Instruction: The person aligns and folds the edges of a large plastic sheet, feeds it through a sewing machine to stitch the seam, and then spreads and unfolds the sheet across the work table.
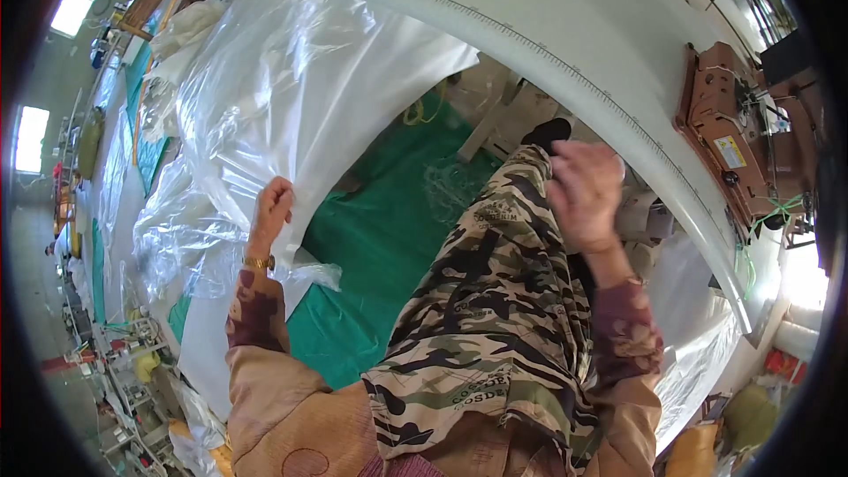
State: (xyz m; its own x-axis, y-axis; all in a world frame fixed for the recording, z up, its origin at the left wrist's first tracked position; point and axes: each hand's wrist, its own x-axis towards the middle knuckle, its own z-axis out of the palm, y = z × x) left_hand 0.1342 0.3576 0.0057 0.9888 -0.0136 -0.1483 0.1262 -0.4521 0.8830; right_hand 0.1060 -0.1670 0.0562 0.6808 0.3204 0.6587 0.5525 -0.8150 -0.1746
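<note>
My left hand (272,206) grips the edge of a large white woven sheet (353,79) with a clear plastic liner (221,168) bunched along it. A gold watch sits on that wrist. My right hand (583,194) is closed on the same white material near my knee, below the curved edge of a white work table (565,26) that carries a ruler strip. My legs in camouflage trousers (495,318) stretch between the two hands.
A brown sewing machine (733,141) stands on the table at the right. Green tarpaulin (389,238) covers the floor under the sheet. More plastic sheets and sacks lie along the left aisle, with racks of clutter at the lower left.
</note>
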